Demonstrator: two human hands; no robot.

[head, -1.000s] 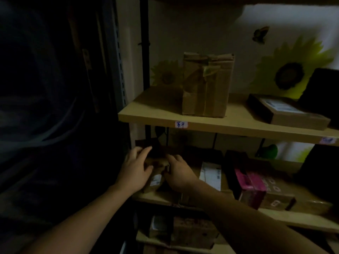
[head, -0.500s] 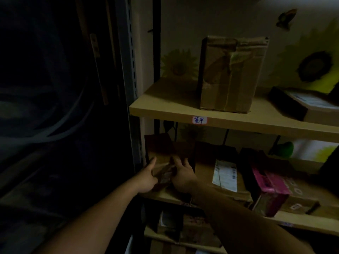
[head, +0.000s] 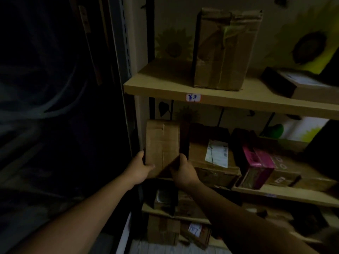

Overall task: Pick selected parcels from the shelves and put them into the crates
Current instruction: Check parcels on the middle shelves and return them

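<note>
— Head view: where's your tall brown cardboard parcel (head: 162, 143)?
— Upright at the middle wooden shelf's (head: 302, 197) left end. Your left hand (head: 140, 169) and right hand (head: 184, 171) clamp its lower edges, just beside a white-labelled cardboard box (head: 211, 156).

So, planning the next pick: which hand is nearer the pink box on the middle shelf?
Right. The right hand holds the right edge of the brown parcel, left of the pink box; the left hand holds its left edge.

Dim light, sunflower decals (head: 310, 46) on pale wall (head: 176, 21)
</note>
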